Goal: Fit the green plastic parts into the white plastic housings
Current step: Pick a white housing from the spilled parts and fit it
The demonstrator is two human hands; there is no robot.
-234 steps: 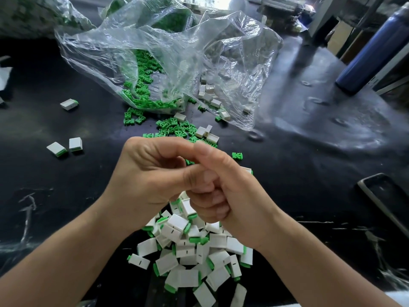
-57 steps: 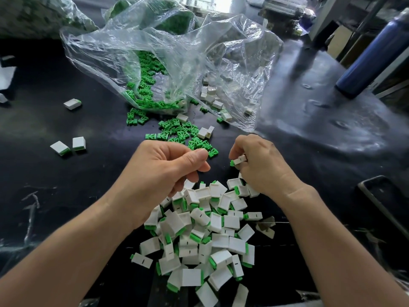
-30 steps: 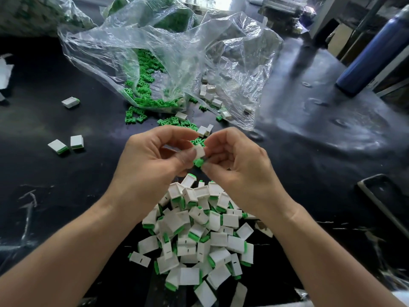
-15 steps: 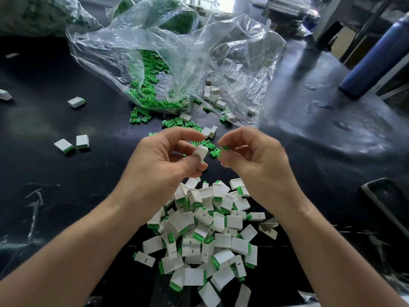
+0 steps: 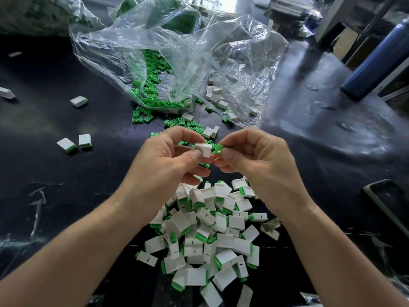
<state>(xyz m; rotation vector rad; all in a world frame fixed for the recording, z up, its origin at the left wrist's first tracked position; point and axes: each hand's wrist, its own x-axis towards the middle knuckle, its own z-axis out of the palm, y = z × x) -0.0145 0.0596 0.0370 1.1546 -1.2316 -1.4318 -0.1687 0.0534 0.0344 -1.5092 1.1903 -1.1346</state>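
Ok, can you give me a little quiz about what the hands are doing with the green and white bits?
1. True or false: the left hand pinches a white housing.
2. What does the right hand pinch? A) a green part B) a blue bottle C) nothing
3. Fill in the gap: the loose green parts spill out of a clear plastic ___.

Key: 1 true. 2 A. 3 bag.
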